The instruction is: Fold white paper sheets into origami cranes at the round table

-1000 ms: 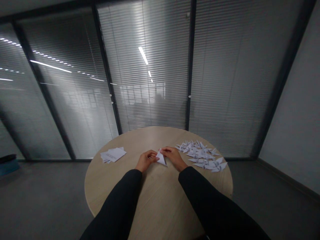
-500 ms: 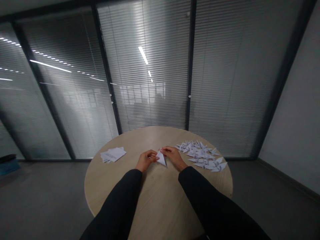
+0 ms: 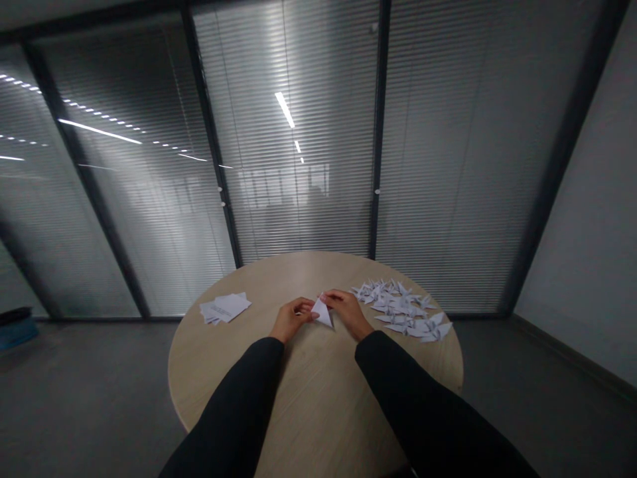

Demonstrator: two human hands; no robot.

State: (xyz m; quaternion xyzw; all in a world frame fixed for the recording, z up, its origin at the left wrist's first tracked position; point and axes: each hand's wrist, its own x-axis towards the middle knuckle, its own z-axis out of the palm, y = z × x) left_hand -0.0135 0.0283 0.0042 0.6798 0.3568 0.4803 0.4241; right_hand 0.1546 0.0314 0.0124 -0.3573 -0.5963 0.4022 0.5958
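"While the left hand (image 3: 290,320) and the right hand (image 3: 347,312) come so close together over the round, pale wooden table (image 3: 306,405), what do they grip?"

"A small white triangle of folded paper (image 3: 323,315), near the table's middle. The left one pinches its left edge between thumb and fingers; the right one, fingers bent, grips it by its upper tip."

"Does the lower corner touch the wood?"

"I can't tell. It points toward the near side, between the two wrists."

"How much room is there to the left?"

"Plenty: a broad stretch of wood separates that hand from the loose stack of flat white paper sheets (image 3: 226,307), whose corners jut out unevenly near the left rim."

"And to the right?"

"Tighter. The spread-out heap of pointed, folded white paper figures (image 3: 403,311) begins just beside the hand and runs nearly to the right rim."

"What about the far side?"

"Wood reaches to the curved edge, and close behind rises the dark-framed glass partition with grey slatted blinds (image 3: 303,219). On the near side, a strip of wood runs between the long black left sleeve (image 3: 239,395) and the matching right sleeve (image 3: 428,398), both crossing the rim."
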